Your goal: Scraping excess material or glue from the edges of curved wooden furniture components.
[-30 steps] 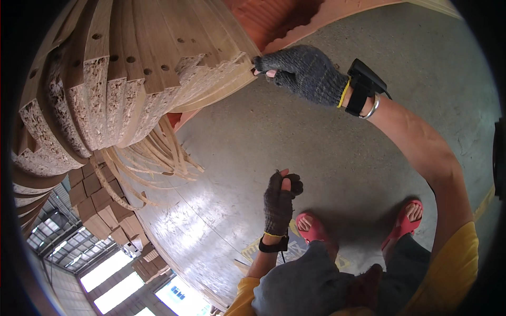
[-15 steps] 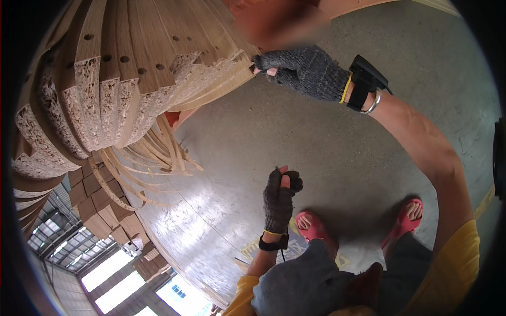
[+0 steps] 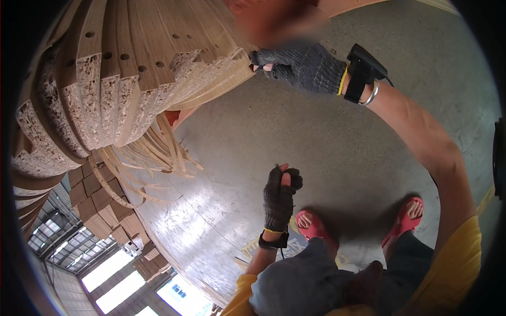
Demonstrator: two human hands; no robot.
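A stack of wood-grain particleboard panels (image 3: 126,58) with round drilled holes and rough chipped edges fills the upper left. At its right end my right hand (image 3: 311,68), in a dark grey knitted glove with bare fingertips, is closed against a corner of the end panel. Something dark shows at its fingertips, too small to name. My left hand (image 3: 280,195), gloved the same way, hangs low over the floor, apart from the panels. Its thumb and fingers are pressed together; what they hold, if anything, cannot be made out. Thin curled edging strips (image 3: 158,150) dangle below the stack.
An orange-red surface (image 3: 279,23), partly blurred, lies beyond my right hand. Stacked brown cartons (image 3: 105,203) stand at the lower left. My feet in red sandals (image 3: 316,229) are on the grey concrete floor (image 3: 337,152), which bears yellow markings.
My right hand has shifted slightly left and up along the panel corner, its wrist moving with it. My left hand stays closed in nearly the same place.
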